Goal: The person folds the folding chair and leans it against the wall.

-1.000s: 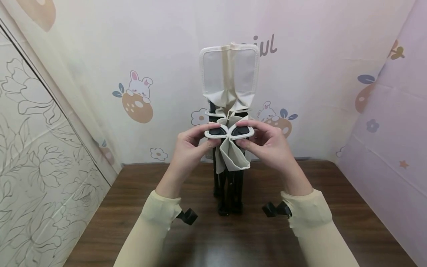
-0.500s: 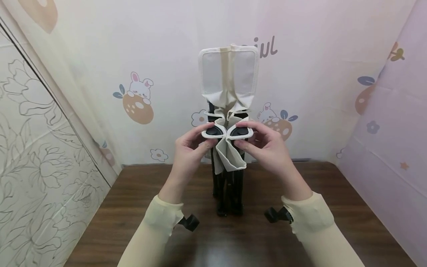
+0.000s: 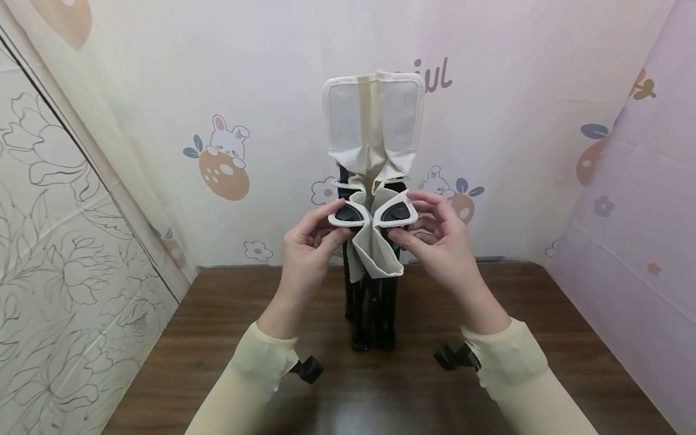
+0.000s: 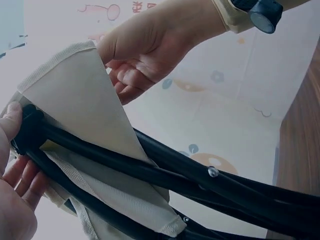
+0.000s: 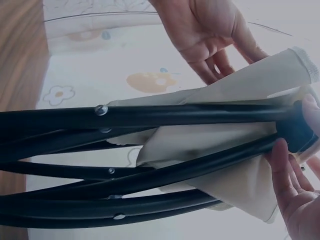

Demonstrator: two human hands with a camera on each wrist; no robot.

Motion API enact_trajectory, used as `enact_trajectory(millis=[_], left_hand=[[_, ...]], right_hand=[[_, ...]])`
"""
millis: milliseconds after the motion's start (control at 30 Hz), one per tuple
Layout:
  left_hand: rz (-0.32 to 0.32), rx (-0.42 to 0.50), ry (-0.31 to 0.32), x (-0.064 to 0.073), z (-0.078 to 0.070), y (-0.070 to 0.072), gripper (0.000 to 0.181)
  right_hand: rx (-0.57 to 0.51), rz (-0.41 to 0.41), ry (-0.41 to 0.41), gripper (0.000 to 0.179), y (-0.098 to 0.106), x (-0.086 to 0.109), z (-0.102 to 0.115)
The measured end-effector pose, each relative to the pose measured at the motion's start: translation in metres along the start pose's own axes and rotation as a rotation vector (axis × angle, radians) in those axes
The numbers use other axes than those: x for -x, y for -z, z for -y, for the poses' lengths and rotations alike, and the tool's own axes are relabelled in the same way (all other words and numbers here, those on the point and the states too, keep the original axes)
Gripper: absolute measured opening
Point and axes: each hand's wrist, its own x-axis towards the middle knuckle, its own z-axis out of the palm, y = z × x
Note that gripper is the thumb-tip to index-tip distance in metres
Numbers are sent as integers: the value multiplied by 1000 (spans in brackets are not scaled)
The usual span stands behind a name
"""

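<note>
A small folding chair (image 3: 383,257) with cream fabric and black legs (image 3: 387,302) stands upright, folded narrow, on the table. Its seat fabric hangs in a deep pleat between two front corners with black plastic caps. My left hand (image 3: 310,241) pinches the left seat corner (image 3: 348,214), thumb below and index finger on top. On the other side my right hand (image 3: 443,235) grips the right seat corner (image 3: 397,213) likewise. Up close, the right wrist view has my right thumb (image 5: 281,160) at the black leg cap (image 5: 295,127).
The brown wooden table (image 3: 217,344) reaches back to a printed curtain (image 3: 283,121). Above the seat rises the chair's cream backrest (image 3: 401,115). A panel with line-drawn flowers (image 3: 70,260) flanks the left side. Black wrist cameras (image 3: 310,368) stick out from both sleeves.
My right hand has shifted slightly to the right with its corner, and that corner tilts more. A wider gap now parts the two seat corners. The left hand has moved slightly left.
</note>
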Motion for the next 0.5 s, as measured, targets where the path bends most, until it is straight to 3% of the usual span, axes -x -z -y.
enact_trajectory(millis=[167,500], left_hand=[[20,-90,13,6,0,7,55],[-3,-79,142,33,10,24,39]], right_hand=[[-8,-9,-6,71,6,6,-6],[46,8,-76,60,20,38,-34]])
